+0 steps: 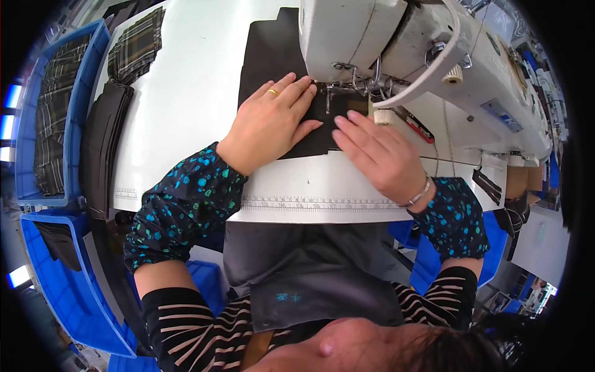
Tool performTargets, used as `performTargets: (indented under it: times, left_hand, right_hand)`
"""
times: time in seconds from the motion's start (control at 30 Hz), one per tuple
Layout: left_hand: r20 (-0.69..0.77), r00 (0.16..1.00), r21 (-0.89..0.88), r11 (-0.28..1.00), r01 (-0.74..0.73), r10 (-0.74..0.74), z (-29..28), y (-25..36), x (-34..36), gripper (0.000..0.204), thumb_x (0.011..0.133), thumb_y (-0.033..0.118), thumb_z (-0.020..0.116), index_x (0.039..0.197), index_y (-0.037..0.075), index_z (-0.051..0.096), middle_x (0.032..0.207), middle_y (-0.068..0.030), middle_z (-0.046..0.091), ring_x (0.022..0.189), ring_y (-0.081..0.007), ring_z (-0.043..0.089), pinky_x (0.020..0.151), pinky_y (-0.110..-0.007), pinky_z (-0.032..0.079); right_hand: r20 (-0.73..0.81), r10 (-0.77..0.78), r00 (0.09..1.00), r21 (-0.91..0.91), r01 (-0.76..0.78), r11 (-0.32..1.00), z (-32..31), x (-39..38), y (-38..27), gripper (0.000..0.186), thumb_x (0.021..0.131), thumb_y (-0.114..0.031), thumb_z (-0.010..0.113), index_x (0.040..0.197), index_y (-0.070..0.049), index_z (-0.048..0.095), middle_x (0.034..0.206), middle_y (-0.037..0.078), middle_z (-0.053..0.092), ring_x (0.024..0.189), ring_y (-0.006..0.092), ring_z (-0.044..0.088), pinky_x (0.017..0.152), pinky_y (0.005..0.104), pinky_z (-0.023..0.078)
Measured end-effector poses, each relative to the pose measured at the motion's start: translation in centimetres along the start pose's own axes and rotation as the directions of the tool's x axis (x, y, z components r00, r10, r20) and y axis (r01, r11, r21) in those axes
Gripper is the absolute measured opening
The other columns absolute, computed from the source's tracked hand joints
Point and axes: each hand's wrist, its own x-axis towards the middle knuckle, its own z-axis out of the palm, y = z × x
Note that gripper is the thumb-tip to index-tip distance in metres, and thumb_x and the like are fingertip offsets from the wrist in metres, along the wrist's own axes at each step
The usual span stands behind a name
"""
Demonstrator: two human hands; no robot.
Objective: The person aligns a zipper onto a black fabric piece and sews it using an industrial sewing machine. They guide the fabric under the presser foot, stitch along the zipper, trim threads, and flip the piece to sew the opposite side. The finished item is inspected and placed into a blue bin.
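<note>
A dark brown fabric piece (266, 56) lies flat on the white sewing table, its right part under the presser foot (328, 93) of a white sewing machine (347, 31). My left hand (273, 118) rests palm down on this fabric, fingers stretched and thumb apart, just left of the presser foot. Slightly blurred, my right hand (381, 149) is at the fabric's lower right edge with its fingers extended; whether the fingertips touch the cloth I cannot tell. Neither hand grips anything. The machine head hides part of the fabric.
At the left stand a blue bin (93, 56) of plaid fabric pieces and a lower blue bin (93, 297). Plaid pieces (136, 46) and a dark fabric stack (105, 142) lie along the table's left side. A red-and-black tool (418, 126) lies beside the machine. A ruler strip (291, 203) follows the front edge.
</note>
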Motion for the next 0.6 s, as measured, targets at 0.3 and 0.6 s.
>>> performTargets:
  times: [0.3, 0.6]
  left_hand:
    - [0.058, 0.984, 0.148, 0.976, 0.158, -0.168, -1.0, -1.9, 0.1, 0.050, 0.098, 0.040, 0.069, 0.134, 0.005, 0.067, 0.141, -0.0111, 0.065, 0.134, -0.0320, 0.059, 0.112, -0.049, 0.046]
    - [0.151, 0.988, -0.125, 0.992, -0.014, 0.033, -0.3, -1.1, -0.4, 0.059, 0.099, 0.037, 0.067, 0.146, 0.002, 0.057, 0.148, -0.0143, 0.058, 0.138, -0.0337, 0.053, 0.118, -0.052, 0.039]
  right_hand:
    - [0.018, 0.036, 0.999, 0.011, -0.036, 0.999, 3.6, 0.5, 0.5, 0.034, 0.086, -0.014, 0.067, 0.116, 0.001, 0.075, 0.128, 0.015, 0.073, 0.107, 0.0251, 0.073, 0.080, 0.0356, 0.059]
    - [0.075, 0.086, 0.994, 0.008, -0.087, 0.996, 2.8, 1.0, 0.0, 0.037, 0.086, -0.011, 0.066, 0.119, 0.001, 0.075, 0.130, 0.014, 0.072, 0.115, 0.0259, 0.071, 0.087, 0.0367, 0.059]
